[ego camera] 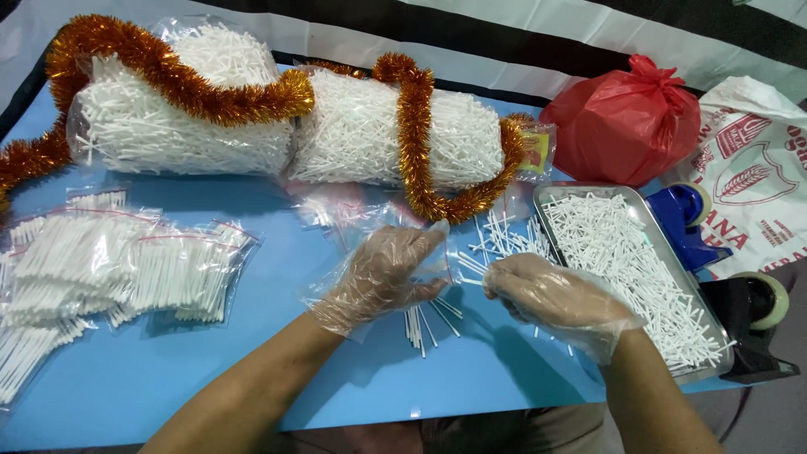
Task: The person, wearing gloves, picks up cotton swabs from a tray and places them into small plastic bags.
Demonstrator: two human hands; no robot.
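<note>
- Your left hand (382, 277), in a loose clear plastic glove, has its fingers curled round a small clear bag (433, 252), pinching it by the mouth.
- Your right hand (551, 298), gloved alike, is half closed, palm down, on loose white sticks (496, 244); whether it grips any, you cannot tell.
- A short bundle of sticks (418, 324) lies on the blue table (252, 370) between your hands, near its front edge.
- Bare blue surface lies open before your left forearm.
- The shallow metal tray (546, 197), heaped with thin sticks, sits just beside your right wrist.
- Filled flat bags (126, 269) crowd the left edge; bristly orange tinsel (416, 143) drapes the big bags behind.
</note>
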